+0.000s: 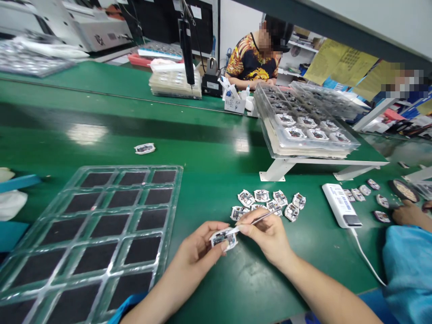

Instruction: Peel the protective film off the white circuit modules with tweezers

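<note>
My left hand [199, 249] pinches a small white-framed electronic module [219, 239] between thumb and fingers, its circuit side turned up. Tweezers [261, 218] are gripped in my right hand [266, 236], their pale tip reaching down to the module. Just beyond both hands lies a group of several similar modules [261, 195] on the green table. A single module [144, 148] sits apart, farther back on the left.
A clear tray with dark-lined compartments [130, 220] fills the left. Stacked trays of modules [307, 130] stand on a raised shelf at back right. A white power bank-like box [340, 204] trails a cable. A co-worker's blue sleeve [407, 261] is at right; another person [253, 60] sits opposite.
</note>
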The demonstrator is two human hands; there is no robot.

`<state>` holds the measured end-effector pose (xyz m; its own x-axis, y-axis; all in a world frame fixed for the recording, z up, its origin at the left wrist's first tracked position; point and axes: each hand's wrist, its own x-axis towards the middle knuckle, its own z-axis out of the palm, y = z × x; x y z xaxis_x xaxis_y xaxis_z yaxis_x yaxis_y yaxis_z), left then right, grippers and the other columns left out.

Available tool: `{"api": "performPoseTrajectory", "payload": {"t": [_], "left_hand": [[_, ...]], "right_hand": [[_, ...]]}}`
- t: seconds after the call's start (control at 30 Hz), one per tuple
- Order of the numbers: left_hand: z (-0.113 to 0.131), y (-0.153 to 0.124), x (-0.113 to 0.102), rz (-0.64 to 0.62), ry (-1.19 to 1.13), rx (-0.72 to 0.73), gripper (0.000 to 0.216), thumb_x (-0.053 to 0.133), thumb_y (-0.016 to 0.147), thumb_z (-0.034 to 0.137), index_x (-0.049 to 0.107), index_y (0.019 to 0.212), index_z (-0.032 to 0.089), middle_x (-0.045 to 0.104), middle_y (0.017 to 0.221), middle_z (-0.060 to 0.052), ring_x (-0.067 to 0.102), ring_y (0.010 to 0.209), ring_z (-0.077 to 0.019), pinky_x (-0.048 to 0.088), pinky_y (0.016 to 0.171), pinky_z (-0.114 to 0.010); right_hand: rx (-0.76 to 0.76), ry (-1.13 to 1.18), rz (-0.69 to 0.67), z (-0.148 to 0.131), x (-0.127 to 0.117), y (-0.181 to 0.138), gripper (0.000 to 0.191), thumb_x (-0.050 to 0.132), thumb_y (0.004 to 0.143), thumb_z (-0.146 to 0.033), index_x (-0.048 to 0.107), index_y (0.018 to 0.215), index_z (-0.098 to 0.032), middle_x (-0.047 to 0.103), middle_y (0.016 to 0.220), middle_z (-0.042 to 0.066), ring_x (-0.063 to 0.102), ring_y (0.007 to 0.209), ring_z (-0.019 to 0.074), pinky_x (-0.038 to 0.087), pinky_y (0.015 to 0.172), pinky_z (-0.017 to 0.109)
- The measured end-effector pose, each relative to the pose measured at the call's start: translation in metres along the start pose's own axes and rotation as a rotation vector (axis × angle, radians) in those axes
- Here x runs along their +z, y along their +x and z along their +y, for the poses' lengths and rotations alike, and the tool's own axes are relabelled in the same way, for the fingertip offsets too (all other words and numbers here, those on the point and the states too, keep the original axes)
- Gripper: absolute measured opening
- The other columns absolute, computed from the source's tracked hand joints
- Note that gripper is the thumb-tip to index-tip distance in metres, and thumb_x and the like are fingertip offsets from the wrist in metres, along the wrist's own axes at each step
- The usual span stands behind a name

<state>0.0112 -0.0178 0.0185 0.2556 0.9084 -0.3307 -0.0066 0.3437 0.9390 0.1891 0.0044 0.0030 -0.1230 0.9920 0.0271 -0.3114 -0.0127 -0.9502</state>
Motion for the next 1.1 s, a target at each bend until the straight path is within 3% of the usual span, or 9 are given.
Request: {"api": "performPoseTrajectory", "payload": {"t": [0.43,0.6,0.8,0.93,1.1], "left_hand": [[-0.001,0.001,0.002,0.098,-0.003,-0.015,0.033,0.067,0.078,0.046,0.066,0.097,0.019,0.065,0.078,-0.001,0.052,0.064,-0.0153,0.043,0.058,-0.027],[-0.006,0.000,0.004,0.143,0.025,-0.004,0.038,0.064,0.078,0.050,0.063,0.096,0.017,0.062,0.068,0.001,0.052,0.061,-0.0157,0.042,0.057,-0.027],[-0.007,0.003,0.004,0.152,-0.001,-0.036,0.040,0.066,0.076,0.051,0.065,0.098,0.017,0.057,0.065,0.003,0.049,0.057,-0.0146,0.039,0.055,-0.027],[-0.009,0.001,0.004,0.135,-0.124,-0.051,0.038,0.059,0.083,0.049,0.066,0.101,0.016,0.062,0.070,-0.001,0.050,0.063,-0.0161,0.039,0.059,-0.029],[-0.006,-0.001,0.005,0.096,-0.151,-0.036,0.033,0.057,0.087,0.046,0.066,0.096,0.016,0.061,0.069,-0.001,0.050,0.062,-0.0163,0.038,0.059,-0.030]], "right_hand": [[-0.169,-0.113,0.005,0.000,0.007,-0.007,0.012,0.078,0.077,-0.012,0.075,0.079,-0.023,0.076,0.075,-0.001,0.072,0.073,0.0140,0.056,0.072,0.025],[-0.213,-0.155,0.022,0.001,0.012,-0.011,0.012,0.076,0.079,-0.012,0.074,0.080,-0.023,0.076,0.076,0.000,0.072,0.071,0.0144,0.057,0.069,0.025],[-0.329,-0.342,0.018,-0.002,0.011,-0.013,0.011,0.076,0.079,-0.012,0.074,0.080,-0.022,0.075,0.079,0.002,0.071,0.077,0.0165,0.056,0.075,0.029],[-0.263,-0.275,0.054,-0.001,0.006,-0.010,0.008,0.078,0.078,-0.017,0.073,0.081,-0.022,0.074,0.080,0.003,0.070,0.079,0.0186,0.056,0.076,0.032],[-0.140,-0.188,-0.008,0.003,0.006,-0.009,0.008,0.079,0.079,-0.025,0.071,0.081,-0.023,0.075,0.079,0.002,0.070,0.077,0.0188,0.055,0.075,0.032]]}}
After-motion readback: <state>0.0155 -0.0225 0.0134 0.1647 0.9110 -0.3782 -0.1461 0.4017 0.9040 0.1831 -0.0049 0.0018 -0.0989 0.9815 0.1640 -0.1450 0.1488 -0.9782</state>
